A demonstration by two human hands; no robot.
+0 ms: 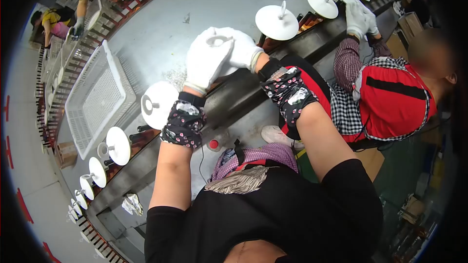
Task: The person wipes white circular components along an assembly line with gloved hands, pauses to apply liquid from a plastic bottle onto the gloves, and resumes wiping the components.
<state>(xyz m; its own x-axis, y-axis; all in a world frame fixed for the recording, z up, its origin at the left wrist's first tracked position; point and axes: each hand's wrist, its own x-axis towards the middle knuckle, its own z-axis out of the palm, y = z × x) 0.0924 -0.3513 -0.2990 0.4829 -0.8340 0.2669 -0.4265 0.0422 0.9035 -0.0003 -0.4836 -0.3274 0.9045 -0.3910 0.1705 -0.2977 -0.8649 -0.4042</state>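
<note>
Both my hands wear white gloves and meet over the metal line's edge. My left hand (209,65) and my right hand (243,48) are closed around a white disc (199,44) with a ring-shaped loop on its face. Glove and disc are nearly the same white, so the exact finger positions are hard to make out. To the right stands another white disc (277,22) with an upright loop. A further white disc (159,104) with a round knob sits just left of my left wrist.
A white perforated basket (100,95) lies at the left. More discs on dark holders (118,146) run along the curved line. A co-worker in red (390,97) sits at the right, gloved hands at a disc. Other people stand behind a rack at the upper left.
</note>
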